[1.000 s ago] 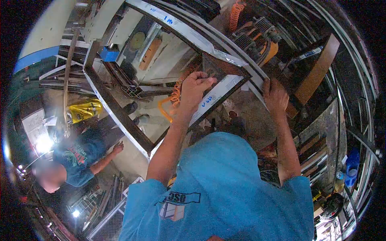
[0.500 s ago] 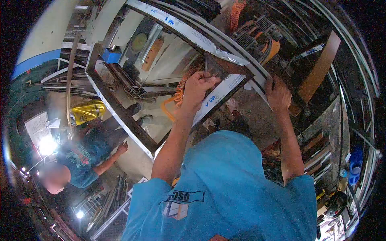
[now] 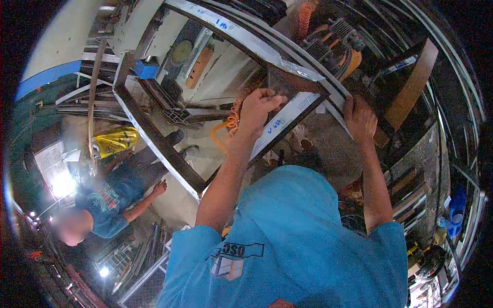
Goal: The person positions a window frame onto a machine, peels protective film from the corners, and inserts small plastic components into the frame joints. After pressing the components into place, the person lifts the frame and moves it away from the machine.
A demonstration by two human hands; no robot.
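Note:
A large dark metal frame (image 3: 154, 137) with white protective film and blue handwriting lies in front of me. My left hand (image 3: 258, 110) is at the frame's near right corner, its fingers pinched together; whatever they hold there is too small to make out. Beside that corner, my right hand (image 3: 361, 120) is closed round a long pale profile (image 3: 336, 100) running along the frame's far side. A coiled orange hose (image 3: 233, 119) hangs just left of my left hand.
Another person (image 3: 110, 200) in a dark shirt is at the left, near a yellow bag (image 3: 117, 142). A compressor (image 3: 339, 46) stands at the upper right. A curved brown panel (image 3: 415, 84) and stacked metal profiles are at the right.
The whole view has shifted slightly, with the scene lying a little further right. Both hands stay at nearly the same places on the frame and the profile.

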